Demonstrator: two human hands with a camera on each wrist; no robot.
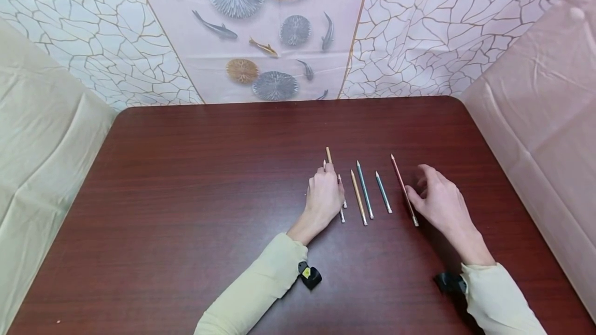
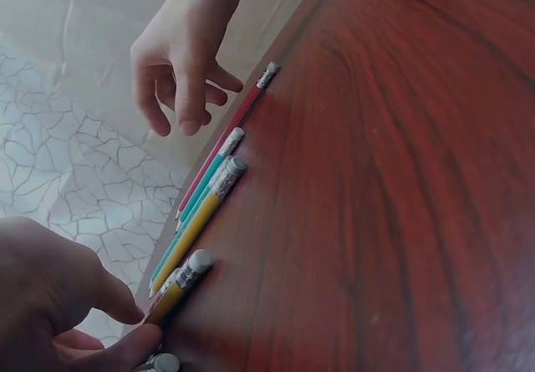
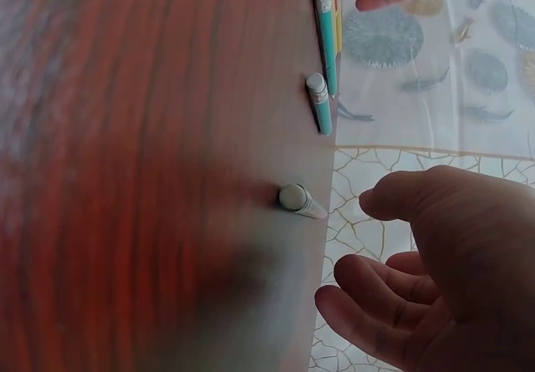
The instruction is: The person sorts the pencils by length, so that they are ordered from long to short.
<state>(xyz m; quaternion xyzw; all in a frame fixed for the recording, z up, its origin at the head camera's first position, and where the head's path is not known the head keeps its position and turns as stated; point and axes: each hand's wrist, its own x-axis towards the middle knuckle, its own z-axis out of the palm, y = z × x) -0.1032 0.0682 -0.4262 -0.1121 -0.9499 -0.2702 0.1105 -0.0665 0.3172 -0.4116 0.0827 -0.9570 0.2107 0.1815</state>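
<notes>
My left hand [image 1: 323, 193] is low over the table, right of its middle, pinching a pencil that it mostly hides. Around it show a yellow pencil [image 1: 328, 154] beyond the fingers and a pale-tipped pencil [image 1: 343, 198] at its right side. In the left wrist view, the left hand's thumb and finger close in beside a yellow pencil [image 2: 167, 303] with a white eraser. My right hand [image 1: 440, 198] hovers just right of a red pencil [image 1: 403, 187], its fingers loosely bent and holding nothing. The right wrist view shows this right hand [image 3: 451, 272] apart from the nearest eraser [image 3: 294, 196].
Between the hands lie another yellow pencil [image 1: 358, 198], a long teal pencil [image 1: 365, 190] and a shorter teal pencil [image 1: 384, 193], roughly side by side, erasers toward me. The dark brown table [image 1: 163, 195] meets patterned cloth [image 1: 410, 30] at its far edge.
</notes>
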